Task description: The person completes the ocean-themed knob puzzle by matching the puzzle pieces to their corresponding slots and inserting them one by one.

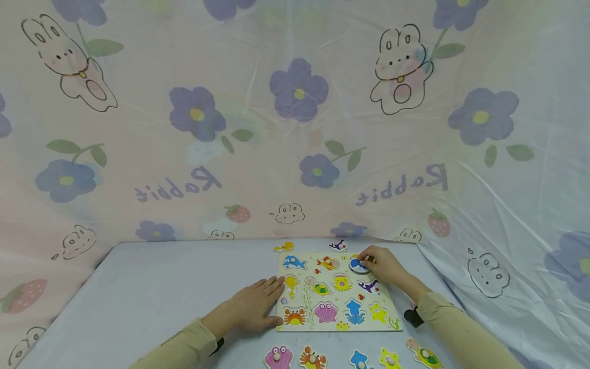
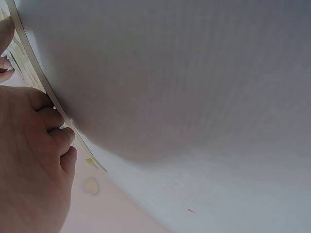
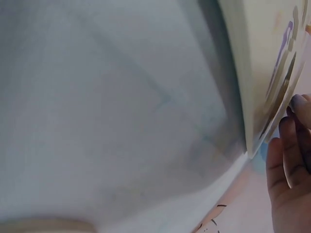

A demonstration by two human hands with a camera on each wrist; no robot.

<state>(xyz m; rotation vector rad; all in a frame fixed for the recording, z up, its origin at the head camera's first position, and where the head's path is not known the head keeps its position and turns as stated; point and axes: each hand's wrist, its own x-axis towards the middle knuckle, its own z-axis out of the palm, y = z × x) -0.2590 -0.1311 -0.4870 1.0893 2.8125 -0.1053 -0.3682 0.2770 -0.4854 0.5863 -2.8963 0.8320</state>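
Observation:
A wooden sea-animal puzzle board lies on the table. At its far right corner my right hand pinches a rounded blue-and-white puzzle piece over the board; the fingers hide part of it. Whether it sits fully in a recess I cannot tell. My left hand rests along the board's left edge, fingers extended and touching it. The left wrist view shows those fingers against the edge. In the right wrist view, the right fingers are beside the board's corner, the piece seen edge-on.
Beyond the board lie a yellow seahorse piece and a purple piece. On the near side are shell, crab, squid, starfish and turtle pieces. A rabbit-print curtain hangs behind the table.

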